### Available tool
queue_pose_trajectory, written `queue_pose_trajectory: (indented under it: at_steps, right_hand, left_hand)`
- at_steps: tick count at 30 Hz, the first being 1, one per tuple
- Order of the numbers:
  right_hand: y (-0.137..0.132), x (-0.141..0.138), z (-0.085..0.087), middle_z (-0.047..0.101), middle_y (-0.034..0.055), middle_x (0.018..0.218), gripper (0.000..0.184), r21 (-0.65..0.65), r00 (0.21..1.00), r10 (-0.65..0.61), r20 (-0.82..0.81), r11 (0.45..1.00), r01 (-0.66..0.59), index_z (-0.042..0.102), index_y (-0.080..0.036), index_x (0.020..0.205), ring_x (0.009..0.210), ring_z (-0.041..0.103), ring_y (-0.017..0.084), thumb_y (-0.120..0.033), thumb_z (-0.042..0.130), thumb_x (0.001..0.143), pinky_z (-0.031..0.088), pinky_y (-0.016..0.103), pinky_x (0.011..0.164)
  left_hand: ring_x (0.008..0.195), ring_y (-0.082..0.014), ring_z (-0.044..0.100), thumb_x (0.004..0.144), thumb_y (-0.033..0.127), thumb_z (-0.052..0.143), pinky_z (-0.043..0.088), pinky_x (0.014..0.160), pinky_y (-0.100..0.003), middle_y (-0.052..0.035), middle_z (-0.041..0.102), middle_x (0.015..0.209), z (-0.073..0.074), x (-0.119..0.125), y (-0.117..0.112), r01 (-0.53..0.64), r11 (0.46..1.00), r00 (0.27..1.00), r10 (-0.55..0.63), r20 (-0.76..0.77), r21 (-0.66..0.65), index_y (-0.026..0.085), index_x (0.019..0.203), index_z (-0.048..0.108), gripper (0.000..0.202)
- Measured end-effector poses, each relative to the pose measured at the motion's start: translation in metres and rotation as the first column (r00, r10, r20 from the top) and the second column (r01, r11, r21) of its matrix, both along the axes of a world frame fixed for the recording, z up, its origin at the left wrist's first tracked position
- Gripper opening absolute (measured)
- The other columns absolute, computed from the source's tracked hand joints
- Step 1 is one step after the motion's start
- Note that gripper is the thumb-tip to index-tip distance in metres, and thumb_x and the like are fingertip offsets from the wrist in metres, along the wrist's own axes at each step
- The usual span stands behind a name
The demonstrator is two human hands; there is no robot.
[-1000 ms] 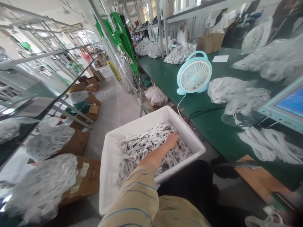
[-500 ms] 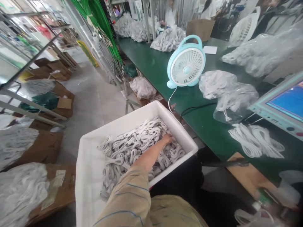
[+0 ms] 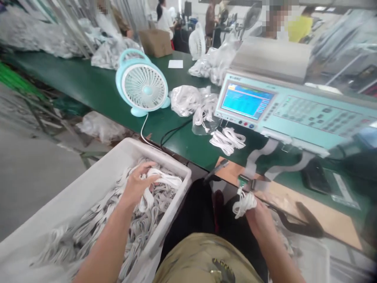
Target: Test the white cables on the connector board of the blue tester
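Note:
Over the white tub [image 3: 118, 147], my left hand [image 3: 136, 184] grips a coiled white cable [image 3: 166, 179] between thumb and fingers. Many more cable bundles [image 3: 138, 232] lie heaped beneath it in the tub. My right hand [image 3: 260, 216] is closed around another bundled white cable [image 3: 245, 204], low in front of the bench edge. That bundle's upper end reaches close to a small green connector board [image 3: 243, 181]; whether it is plugged in I cannot tell. Its fingers are partly hidden behind the bundle.
A pale blue tester [image 3: 312, 114] with a lit screen stands on the green bench [image 3: 182, 143], ribbon cables running down from it. Loose white cables [image 3: 227, 139], bagged cables [image 3: 187, 100] and a blue fan [image 3: 144, 88] are nearby. A wooden board [image 3: 332, 224] lies along the edge.
The view has swung right, bringing the tester into sight. My left hand has risen from the heap with a cable. My right hand, unseen before, now shows with a bundle.

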State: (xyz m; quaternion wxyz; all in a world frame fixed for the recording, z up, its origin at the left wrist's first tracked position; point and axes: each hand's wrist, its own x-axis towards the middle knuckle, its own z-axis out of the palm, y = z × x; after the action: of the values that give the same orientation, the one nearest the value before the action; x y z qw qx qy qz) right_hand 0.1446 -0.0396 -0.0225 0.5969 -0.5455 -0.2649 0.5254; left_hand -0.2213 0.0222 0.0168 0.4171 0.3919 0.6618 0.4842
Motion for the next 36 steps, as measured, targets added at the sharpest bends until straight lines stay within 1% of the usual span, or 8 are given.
queue_pose_trajectory:
  at_steps: [2, 5, 7, 12, 25, 29, 34, 36]
  right_hand:
    - [0.001, -0.006, 0.006, 0.067, 0.0028, 0.080, 0.022, -0.002, 0.998, -0.043, -0.054, 0.999, 0.043, 0.068, -0.021, 0.081, 0.073, 0.060, 0.024, -0.035, 0.075, 0.065, 0.050, 0.034, 0.061]
    - [0.000, -0.009, 0.009, 0.068, 0.0031, 0.079, 0.023, 0.011, 0.994, -0.064, -0.092, 0.998, 0.065, 0.068, -0.019, 0.079, 0.067, 0.060, 0.022, -0.035, 0.076, 0.063, 0.049, 0.030, 0.056]
    - [0.000, -0.009, 0.007, 0.068, 0.0040, 0.082, 0.024, 0.029, 0.993, -0.048, -0.110, 0.998, 0.051, 0.068, -0.018, 0.079, 0.069, 0.061, 0.022, -0.036, 0.075, 0.065, 0.048, 0.029, 0.056]
    - [0.001, -0.011, 0.000, 0.067, 0.0045, 0.076, 0.032, 0.061, 0.985, -0.069, -0.155, 0.995, 0.079, 0.067, -0.016, 0.082, 0.070, 0.061, 0.021, -0.041, 0.075, 0.064, 0.048, 0.028, 0.060]
    - [-0.006, -0.023, 0.009, 0.053, -0.0033, 0.055, 0.027, 0.073, 0.983, -0.096, -0.158, 0.991, 0.109, 0.057, -0.016, 0.067, 0.048, 0.044, 0.011, -0.037, 0.073, 0.062, 0.035, 0.022, 0.047]
    - [-0.035, -0.023, 0.012, 0.044, -0.0056, 0.052, 0.031, 0.047, 0.994, -0.054, -0.096, 0.997, 0.059, 0.048, -0.018, 0.061, 0.045, 0.036, 0.009, -0.040, 0.069, 0.069, 0.029, 0.020, 0.043]
    - [-0.094, 0.062, -0.010, 0.052, -0.0005, 0.060, 0.031, -0.207, 0.982, -0.059, 0.180, 0.974, 0.097, 0.055, -0.019, 0.071, 0.049, 0.044, 0.014, -0.049, 0.061, 0.073, 0.034, 0.024, 0.045]
    - [-0.115, 0.104, -0.018, 0.056, 0.0038, 0.063, 0.031, -0.340, 0.847, 0.071, 0.526, 0.931, 0.132, 0.059, -0.018, 0.069, 0.057, 0.051, 0.020, -0.050, 0.062, 0.069, 0.039, 0.029, 0.050]
  left_hand:
    - [0.048, -0.0086, 0.051, 0.067, 0.029, 0.063, 0.038, 0.047, -0.019, 0.0055, 0.060, 0.065, 0.015, 0.031, -0.014, 0.316, 0.948, 0.940, -0.316, 0.126, 0.019, 0.022, 0.095, 0.063, 0.029]
    - [0.047, -0.0105, 0.051, 0.066, 0.029, 0.064, 0.036, 0.041, -0.019, -0.0017, 0.064, 0.064, 0.015, 0.097, -0.022, 0.639, 0.769, 0.754, -0.631, 0.181, 0.019, 0.017, 0.095, 0.068, 0.031]
    - [0.042, -0.0077, 0.046, 0.065, 0.032, 0.066, 0.034, 0.038, -0.017, -0.0024, 0.062, 0.060, 0.006, 0.140, -0.018, 0.715, 0.699, 0.695, -0.713, 0.097, 0.020, 0.016, 0.090, 0.070, 0.030]
    - [0.034, -0.0061, 0.041, 0.071, 0.041, 0.058, 0.029, 0.032, -0.016, 0.0006, 0.055, 0.050, -0.017, 0.206, 0.002, 0.716, 0.694, 0.697, -0.707, 0.119, -0.070, 0.013, 0.081, 0.069, 0.032]
    - [0.030, -0.0048, 0.036, 0.069, 0.034, 0.062, 0.025, 0.029, -0.016, 0.0038, 0.047, 0.042, -0.011, 0.224, -0.020, 0.692, 0.717, 0.695, -0.632, 0.342, -0.082, 0.010, 0.075, 0.064, 0.025]
    - [0.033, -0.0046, 0.038, 0.067, 0.038, 0.065, 0.027, 0.031, -0.015, 0.0031, 0.048, 0.044, -0.011, 0.229, -0.035, 0.753, 0.648, 0.643, -0.688, 0.336, -0.114, 0.010, 0.072, 0.065, 0.029]
    - [0.036, -0.0046, 0.040, 0.066, 0.046, 0.066, 0.030, 0.034, -0.015, 0.0021, 0.053, 0.050, -0.014, 0.239, -0.040, 0.810, 0.564, 0.581, -0.730, 0.359, -0.164, 0.012, 0.078, 0.064, 0.036]
    - [0.037, -0.0047, 0.042, 0.066, 0.048, 0.065, 0.032, 0.035, -0.015, 0.0017, 0.054, 0.052, -0.018, 0.245, -0.039, 0.820, 0.544, 0.572, -0.757, 0.318, -0.179, 0.012, 0.079, 0.064, 0.038]
